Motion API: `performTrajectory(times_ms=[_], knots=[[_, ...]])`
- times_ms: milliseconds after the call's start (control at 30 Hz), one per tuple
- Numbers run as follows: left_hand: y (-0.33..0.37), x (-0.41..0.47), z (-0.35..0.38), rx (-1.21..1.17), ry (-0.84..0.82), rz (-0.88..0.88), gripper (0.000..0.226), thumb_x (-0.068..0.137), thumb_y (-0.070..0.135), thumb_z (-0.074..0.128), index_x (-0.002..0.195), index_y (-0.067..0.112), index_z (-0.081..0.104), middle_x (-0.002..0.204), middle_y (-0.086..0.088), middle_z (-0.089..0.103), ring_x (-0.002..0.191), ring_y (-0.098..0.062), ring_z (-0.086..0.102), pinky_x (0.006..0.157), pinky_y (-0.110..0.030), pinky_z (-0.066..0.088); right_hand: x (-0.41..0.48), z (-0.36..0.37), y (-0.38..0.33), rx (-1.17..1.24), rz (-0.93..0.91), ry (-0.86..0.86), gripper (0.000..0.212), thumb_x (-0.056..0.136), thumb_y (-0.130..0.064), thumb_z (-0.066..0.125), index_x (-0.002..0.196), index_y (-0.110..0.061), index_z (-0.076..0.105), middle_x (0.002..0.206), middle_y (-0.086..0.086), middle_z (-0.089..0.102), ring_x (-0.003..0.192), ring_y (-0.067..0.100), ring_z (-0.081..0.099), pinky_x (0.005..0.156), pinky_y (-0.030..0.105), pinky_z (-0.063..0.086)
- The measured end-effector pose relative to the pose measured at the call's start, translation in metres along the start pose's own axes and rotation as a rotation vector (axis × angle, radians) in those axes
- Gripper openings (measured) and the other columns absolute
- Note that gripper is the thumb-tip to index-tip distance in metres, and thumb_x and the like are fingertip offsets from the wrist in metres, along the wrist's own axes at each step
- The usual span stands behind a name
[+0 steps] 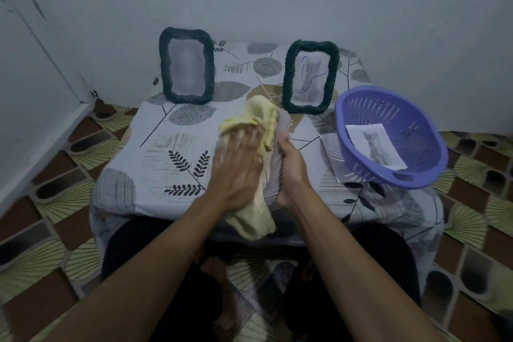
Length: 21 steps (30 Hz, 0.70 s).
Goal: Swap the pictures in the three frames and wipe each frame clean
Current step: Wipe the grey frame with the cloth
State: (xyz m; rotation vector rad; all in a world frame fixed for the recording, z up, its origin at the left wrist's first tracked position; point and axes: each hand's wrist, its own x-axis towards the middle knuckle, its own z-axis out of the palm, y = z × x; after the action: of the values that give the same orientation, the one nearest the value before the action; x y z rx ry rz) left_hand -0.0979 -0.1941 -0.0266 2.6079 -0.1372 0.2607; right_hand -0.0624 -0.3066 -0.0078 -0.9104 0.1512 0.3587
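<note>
Two dark green wicker frames stand at the back of the low table: the left frame (186, 65) shows a blurred pale picture, the right frame (310, 76) holds a grey cat picture with blue scribble. My right hand (291, 166) grips a third frame (277, 147), seen edge-on and mostly hidden. My left hand (236, 164), fingers spread and motion-blurred, presses a yellow cloth (258, 119) against that frame. Another cat picture (376, 146) lies in the purple basket (433, 164).
The table's leaf-patterned cover (155, 158) reaches close to my knees. A sheet of paper (331, 158) pokes out under the purple basket at the right. Walls close in behind and at the left. Patterned floor surrounds the table.
</note>
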Motion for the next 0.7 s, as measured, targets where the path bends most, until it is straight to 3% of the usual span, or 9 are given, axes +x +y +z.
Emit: performTrajectory(times_ms=[67, 133, 233, 367, 467, 533, 600, 633, 700], knots=[[-0.007, 0.019, -0.007, -0.037, 0.048, -0.222, 0.063, 0.095, 0.053, 0.005, 0.153, 0.042, -0.016, 0.164, 0.008, -0.016, 0.151, -0.023, -0.016, 0.121, -0.054, -0.007, -0.001, 0.003, 0.007, -0.051, -0.003, -0.047, 0.087, 0.074, -0.068, 0.072, 0.138, -0.011, 0.058, 0.138, 0.017, 0.060, 0.130, 0.034, 0.055, 0.115, 0.055, 0.035], [-0.008, 0.034, -0.015, -0.071, 0.079, -0.326, 0.069, 0.093, 0.051, 0.007, 0.157, 0.032, -0.010, 0.167, -0.002, -0.008, 0.153, -0.032, -0.009, 0.122, -0.055, -0.004, -0.004, 0.005, 0.012, -0.045, 0.015, -0.074, 0.091, 0.072, -0.069, 0.074, 0.141, -0.012, 0.055, 0.140, 0.017, 0.058, 0.132, 0.033, 0.054, 0.116, 0.055, 0.034], [0.008, 0.032, -0.017, -0.158, 0.102, -0.234, 0.070, 0.095, 0.046, 0.008, 0.159, 0.023, -0.007, 0.167, -0.004, -0.009, 0.153, -0.022, -0.010, 0.123, -0.046, -0.007, -0.010, 0.014, 0.003, -0.034, 0.013, -0.086, 0.064, 0.095, -0.054, 0.053, 0.140, -0.009, 0.054, 0.138, 0.018, 0.059, 0.131, 0.033, 0.055, 0.115, 0.053, 0.036], [0.021, 0.002, -0.009, -0.255, 0.041, 0.071, 0.057, 0.098, 0.047, 0.008, 0.150, 0.036, -0.013, 0.162, 0.014, -0.013, 0.152, -0.009, -0.013, 0.124, -0.039, -0.009, -0.008, 0.012, -0.017, -0.032, -0.046, -0.046, 0.055, 0.105, -0.044, 0.038, 0.141, -0.006, 0.052, 0.138, 0.017, 0.060, 0.129, 0.031, 0.056, 0.114, 0.048, 0.039], [0.009, -0.008, -0.002, -0.158, 0.023, 0.126, 0.057, 0.096, 0.052, 0.009, 0.149, 0.046, -0.013, 0.159, 0.020, -0.012, 0.152, -0.010, -0.010, 0.124, -0.042, -0.004, -0.009, 0.010, -0.023, -0.108, -0.113, 0.002, 0.064, 0.095, -0.053, 0.051, 0.139, -0.008, 0.055, 0.135, 0.016, 0.063, 0.126, 0.032, 0.059, 0.113, 0.052, 0.039], [0.000, -0.005, 0.001, -0.152, 0.094, 0.073, 0.059, 0.099, 0.055, 0.012, 0.153, 0.044, -0.008, 0.163, 0.014, -0.010, 0.153, -0.014, -0.009, 0.124, -0.044, 0.000, -0.008, 0.007, -0.020, -0.150, -0.144, 0.007, 0.085, 0.079, -0.068, 0.066, 0.140, -0.010, 0.054, 0.137, 0.013, 0.061, 0.129, 0.030, 0.057, 0.115, 0.053, 0.036], [-0.003, 0.001, -0.003, -0.298, 0.144, -0.025, 0.060, 0.104, 0.051, 0.019, 0.158, 0.036, -0.002, 0.167, 0.005, -0.006, 0.153, -0.015, -0.006, 0.123, -0.040, 0.003, -0.008, 0.004, -0.020, -0.195, -0.157, 0.006, 0.088, 0.078, -0.070, 0.067, 0.141, -0.010, 0.053, 0.138, 0.013, 0.061, 0.131, 0.028, 0.055, 0.116, 0.052, 0.035], [-0.004, 0.005, -0.007, -0.403, 0.143, -0.115, 0.060, 0.106, 0.048, 0.023, 0.159, 0.032, 0.002, 0.167, 0.002, 0.001, 0.153, -0.016, 0.002, 0.122, -0.039, 0.008, -0.012, 0.004, -0.022, -0.195, -0.143, 0.000, 0.079, 0.085, -0.064, 0.061, 0.140, -0.009, 0.053, 0.136, 0.014, 0.062, 0.129, 0.030, 0.056, 0.115, 0.053, 0.037], [-0.005, 0.011, -0.015, -0.569, 0.134, -0.309, 0.055, 0.106, 0.048, 0.026, 0.157, 0.027, 0.019, 0.155, -0.005, 0.038, 0.140, -0.021, 0.038, 0.113, -0.040, 0.030, -0.014, 0.003, -0.027, -0.197, -0.123, -0.008, 0.061, 0.098, -0.051, 0.048, 0.139, -0.006, 0.052, 0.133, 0.017, 0.063, 0.126, 0.032, 0.059, 0.111, 0.054, 0.041]])
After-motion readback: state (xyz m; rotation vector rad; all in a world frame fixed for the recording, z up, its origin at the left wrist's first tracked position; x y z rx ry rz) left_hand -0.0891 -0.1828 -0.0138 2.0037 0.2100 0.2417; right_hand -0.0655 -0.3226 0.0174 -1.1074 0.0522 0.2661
